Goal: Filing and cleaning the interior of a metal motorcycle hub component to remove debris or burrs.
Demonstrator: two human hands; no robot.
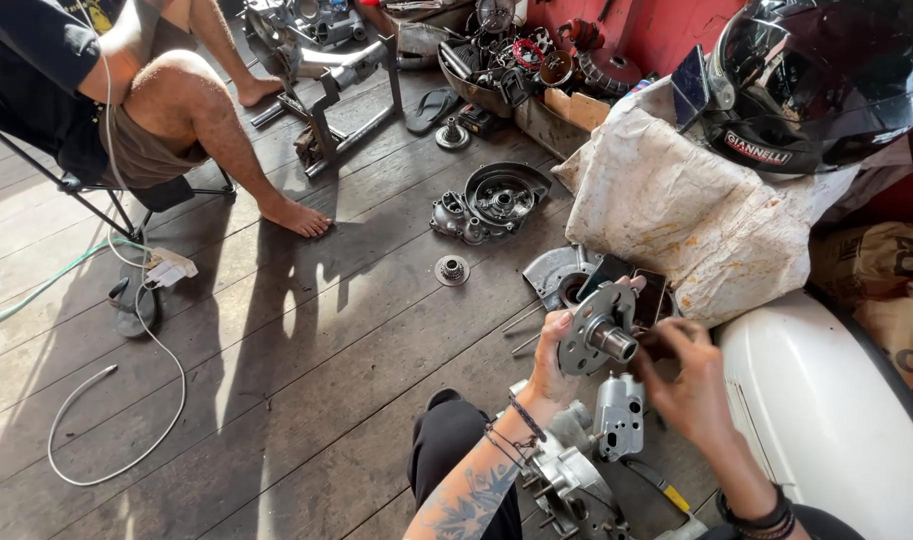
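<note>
— What is being held?
— A round metal hub plate (599, 335) with a short shaft sticking out of its middle, raised between the two hands above the person's knee. The left hand (554, 358) grips its rim, fingers curled over the top edge. The right hand (689, 385) is half closed, fingertips at the shaft's end.

— Any containers?
— Beyond the hands, further up the plank floor, a dark tray (477, 92) is heaped with small engine parts and a red ring. A cardboard box (569, 110) sits just beside it.

— What lies close by?
— Below the hands, a grey engine casing (617, 415). Just behind them, crumpled paper (677, 210) with a black helmet (817, 80) on top. Right of the right hand, a white curved body panel (827, 420). Left and ahead, a round engine cover (492, 200) and a small gear (453, 269). Well apart, a seated person (147, 110).
</note>
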